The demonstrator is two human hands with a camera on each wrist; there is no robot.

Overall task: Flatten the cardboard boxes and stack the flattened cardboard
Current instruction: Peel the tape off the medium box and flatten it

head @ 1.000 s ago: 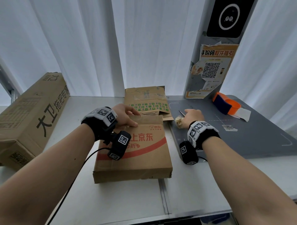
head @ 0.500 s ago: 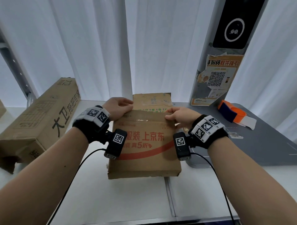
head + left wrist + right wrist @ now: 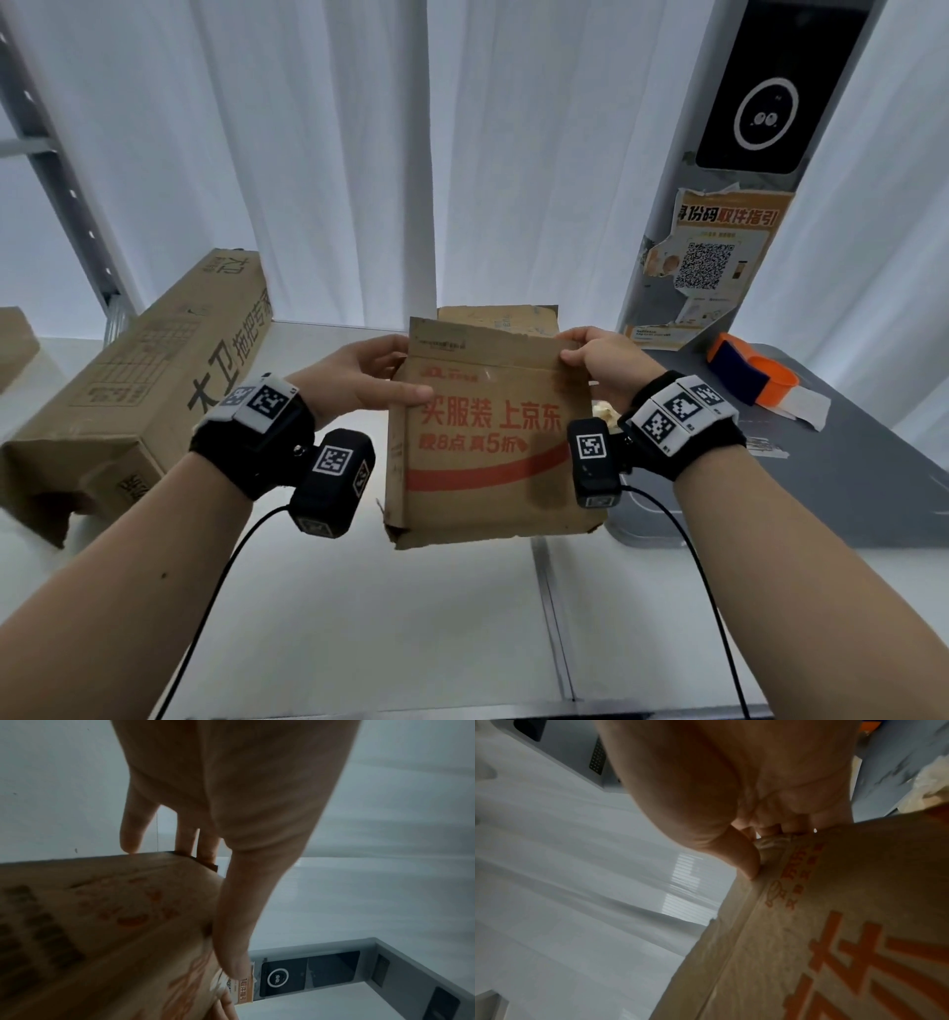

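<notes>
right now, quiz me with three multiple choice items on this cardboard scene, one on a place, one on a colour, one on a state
1. Where does the long brown carton lie?
A. on the table, left of the hands
B. on the grey mat
C. under the held box

2. What colour is the big print on the held cardboard box?
A. green
B. blue
C. red-orange

3. How is the held box carried?
A. by the left hand alone
B. by both hands at its top corners
C. it lies untouched on the table

Answers:
1 A, it lies at the far left in the head view.
2 C, the characters and stripe are red-orange.
3 B, left hand and right hand each grip a corner.
</notes>
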